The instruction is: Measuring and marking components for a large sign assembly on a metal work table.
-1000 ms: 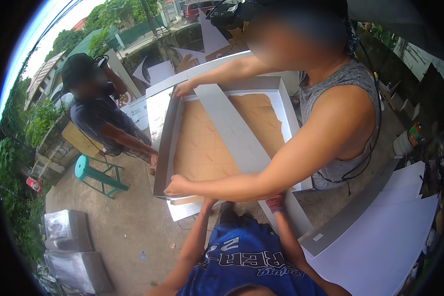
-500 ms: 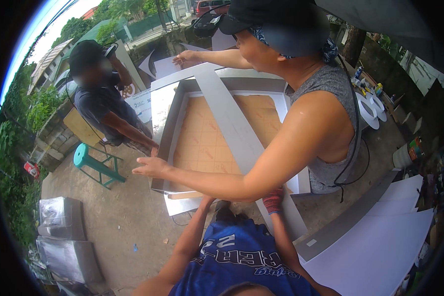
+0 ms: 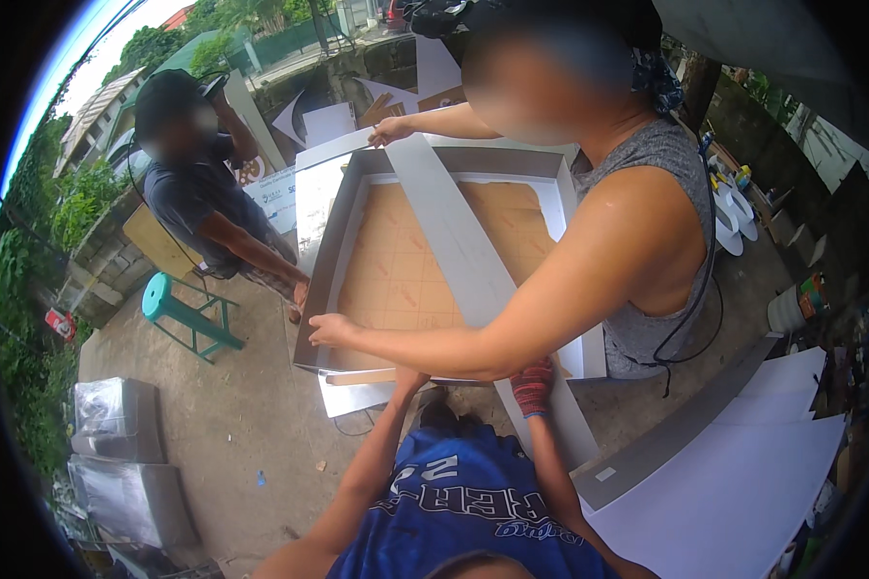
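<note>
A long flat grey strip [image 3: 454, 232] lies slantwise across a shallow grey box frame [image 3: 341, 217], its near end reaching past my right side. My right hand [image 3: 531, 388], in a red and dark knit glove, rests over the near part of this strip. Bare, my left hand [image 3: 411, 377] is at the front edge of the box, beside a thin wooden stick [image 3: 365, 377]. A co-worker's forearm passes just beyond both my hands and hides their fingers. Brown protective sheeting [image 3: 396, 261] covers the bottom of the box.
The co-worker in a grey sleeveless top [image 3: 647, 164] leans in from the right. Another person [image 3: 198, 183] stands at the far left near a teal stool [image 3: 161, 297]. Wrapped grey blocks [image 3: 121, 420] sit at left; large white sheets [image 3: 734, 473] lie at right.
The co-worker's near hand has moved right, over the box's left edge. Their far hand has come down to the strip's far end. My hands stay almost in place.
</note>
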The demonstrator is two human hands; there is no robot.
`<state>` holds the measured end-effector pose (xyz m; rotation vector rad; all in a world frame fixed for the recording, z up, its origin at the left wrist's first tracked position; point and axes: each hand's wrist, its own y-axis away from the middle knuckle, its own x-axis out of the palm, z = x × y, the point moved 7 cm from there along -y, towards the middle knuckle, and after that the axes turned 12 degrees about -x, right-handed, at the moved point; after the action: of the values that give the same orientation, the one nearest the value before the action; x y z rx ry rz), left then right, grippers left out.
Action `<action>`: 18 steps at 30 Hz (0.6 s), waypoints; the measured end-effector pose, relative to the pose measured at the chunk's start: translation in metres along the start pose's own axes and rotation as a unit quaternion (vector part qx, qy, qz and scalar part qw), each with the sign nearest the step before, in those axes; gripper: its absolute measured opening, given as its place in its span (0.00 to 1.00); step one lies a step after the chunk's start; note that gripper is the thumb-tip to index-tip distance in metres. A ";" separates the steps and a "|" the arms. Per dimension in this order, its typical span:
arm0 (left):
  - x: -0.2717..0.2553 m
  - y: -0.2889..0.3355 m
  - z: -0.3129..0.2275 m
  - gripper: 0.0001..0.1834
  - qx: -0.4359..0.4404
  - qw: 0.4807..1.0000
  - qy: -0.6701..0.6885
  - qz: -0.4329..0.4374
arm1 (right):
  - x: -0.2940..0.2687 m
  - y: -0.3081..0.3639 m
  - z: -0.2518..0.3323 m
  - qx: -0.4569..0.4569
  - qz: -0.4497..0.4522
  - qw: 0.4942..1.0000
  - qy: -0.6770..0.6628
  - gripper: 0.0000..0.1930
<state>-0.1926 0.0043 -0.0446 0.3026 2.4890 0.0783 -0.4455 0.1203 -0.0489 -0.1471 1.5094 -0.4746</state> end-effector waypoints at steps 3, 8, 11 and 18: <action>-0.001 0.001 0.002 0.23 -0.018 0.999 -0.049 0.003 | 0.003 0.000 0.004 -0.026 -0.021 0.999 0.026 0.24; -0.005 0.005 -0.005 0.22 -0.028 0.995 -0.098 -0.015 | 0.016 -0.006 0.006 -0.053 0.028 0.998 0.005 0.25; -0.014 0.013 -0.029 0.21 -0.031 0.993 -0.115 -0.013 | 0.029 -0.002 -0.001 0.022 0.103 0.991 -0.078 0.26; -0.016 0.013 -0.044 0.18 -0.001 0.995 -0.098 -0.028 | 0.045 0.009 -0.008 -0.035 0.014 0.998 0.045 0.26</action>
<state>-0.2036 0.0137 0.0013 0.2282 2.2996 0.0266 -0.4523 0.1126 -0.0940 -0.1611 1.6144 -0.4093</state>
